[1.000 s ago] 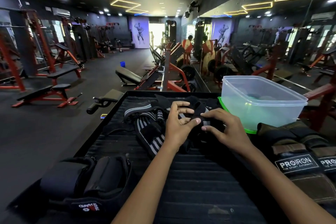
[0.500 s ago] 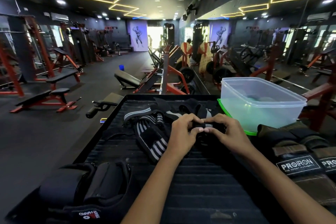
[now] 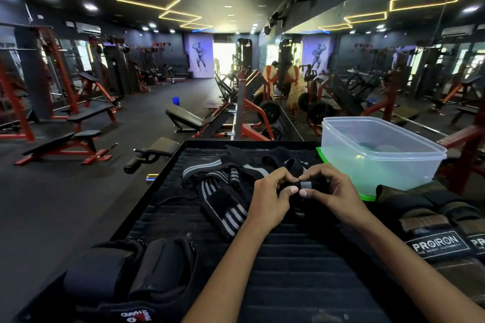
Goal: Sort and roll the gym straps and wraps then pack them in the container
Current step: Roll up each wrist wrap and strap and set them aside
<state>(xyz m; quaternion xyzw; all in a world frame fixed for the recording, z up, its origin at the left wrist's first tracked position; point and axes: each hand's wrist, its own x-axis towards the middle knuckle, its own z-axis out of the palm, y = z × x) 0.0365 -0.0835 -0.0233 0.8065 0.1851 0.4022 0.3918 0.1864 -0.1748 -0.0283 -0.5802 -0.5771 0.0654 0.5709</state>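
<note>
At frame centre, the left hand [image 3: 270, 198] and right hand [image 3: 334, 193] pinch one black wrist wrap [image 3: 301, 186] — its long axis running left-right between them. The clear container [image 3: 380, 155] sits upper right, nearer the right hand.

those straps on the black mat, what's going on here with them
A person is rolling a black wrap with both hands: the left hand and right hand pinch it between fingers and thumbs above the ribbed black mat. More striped wraps lie loose in a heap beside the left hand, not yet rolled. The clear plastic container stands open on its green lid to the right; what is inside it is too hazy to tell.
</note>
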